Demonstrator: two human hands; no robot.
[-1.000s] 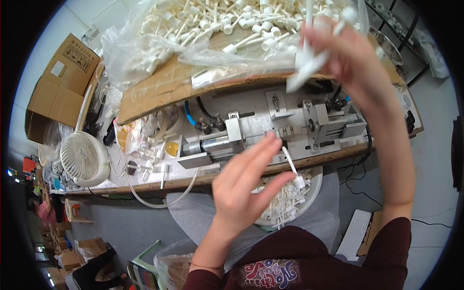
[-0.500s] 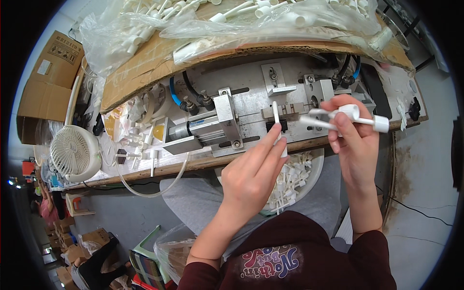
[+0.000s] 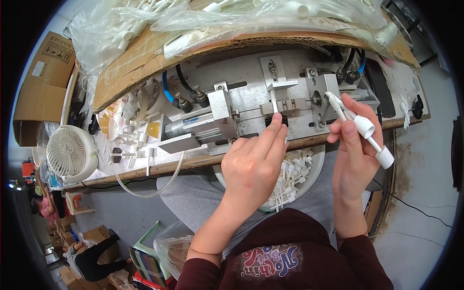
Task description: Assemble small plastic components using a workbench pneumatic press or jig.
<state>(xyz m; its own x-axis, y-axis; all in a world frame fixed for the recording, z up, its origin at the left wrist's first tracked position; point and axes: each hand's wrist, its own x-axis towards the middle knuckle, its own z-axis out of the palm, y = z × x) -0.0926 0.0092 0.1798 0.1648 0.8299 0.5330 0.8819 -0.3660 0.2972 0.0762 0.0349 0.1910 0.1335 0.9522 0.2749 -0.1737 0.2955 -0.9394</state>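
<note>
My left hand (image 3: 253, 166) reaches to a metal clamping fixture (image 3: 293, 105), its fingers stretched together over a white plastic stick (image 3: 274, 101) that stands in the fixture's slot. The stick's lower end is hidden by the fingertips. Right of the fixture, my right hand (image 3: 356, 145) is closed round at least two white plastic stems with ribbed caps; one cap (image 3: 365, 126) shows by the fingers, another cap (image 3: 385, 157) sticks out at the lower right. Metal cylinder blocks (image 3: 223, 110) flank the fixture on its left, with a holed block (image 3: 323, 96) on its right.
A white basin (image 3: 319, 175) on my lap holds many capped stems. Cardboard (image 3: 145, 65) with plastic bags (image 3: 270, 21) of white parts overhangs the back of the bench. A small fan (image 3: 72, 152) and a clear hose (image 3: 145, 194) are at left; another person (image 3: 94, 256) bends among boxes.
My left hand has pushed the white stick slightly forward into the fixture, up against the metal stop. The right hand's stems have tilted, their caps now pointing down and right.
</note>
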